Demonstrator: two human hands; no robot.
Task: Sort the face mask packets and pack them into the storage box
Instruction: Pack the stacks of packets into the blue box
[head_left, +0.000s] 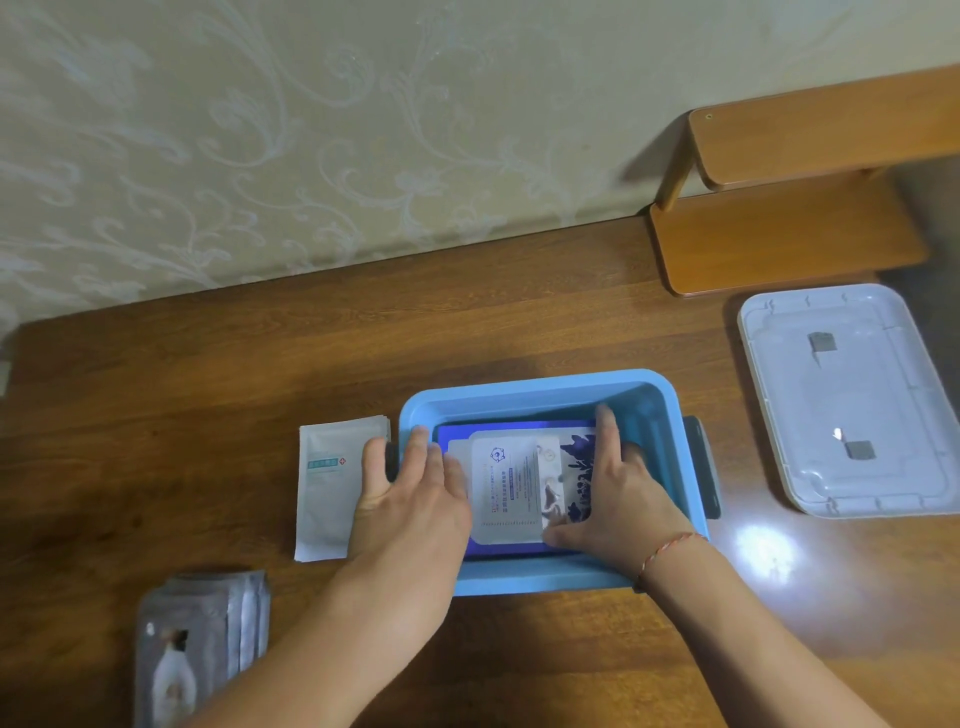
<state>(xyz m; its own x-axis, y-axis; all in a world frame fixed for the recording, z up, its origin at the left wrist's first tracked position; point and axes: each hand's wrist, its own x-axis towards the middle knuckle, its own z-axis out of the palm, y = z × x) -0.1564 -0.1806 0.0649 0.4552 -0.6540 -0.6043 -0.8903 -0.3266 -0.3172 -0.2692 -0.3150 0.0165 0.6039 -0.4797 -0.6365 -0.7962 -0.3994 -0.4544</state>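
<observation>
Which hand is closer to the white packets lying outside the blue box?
Left. The left hand overlaps the white packets beside the blue storage box; the right hand is inside the box, farther away.

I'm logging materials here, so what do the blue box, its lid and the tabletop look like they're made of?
Blue box: likely moulded plastic, smooth matte, rounded rim. Lid: pale translucent plastic, apparently glossy, with moulded ridges. Tabletop: wood or wood-look laminate, grain visible, shiny where a light reflects.
</observation>
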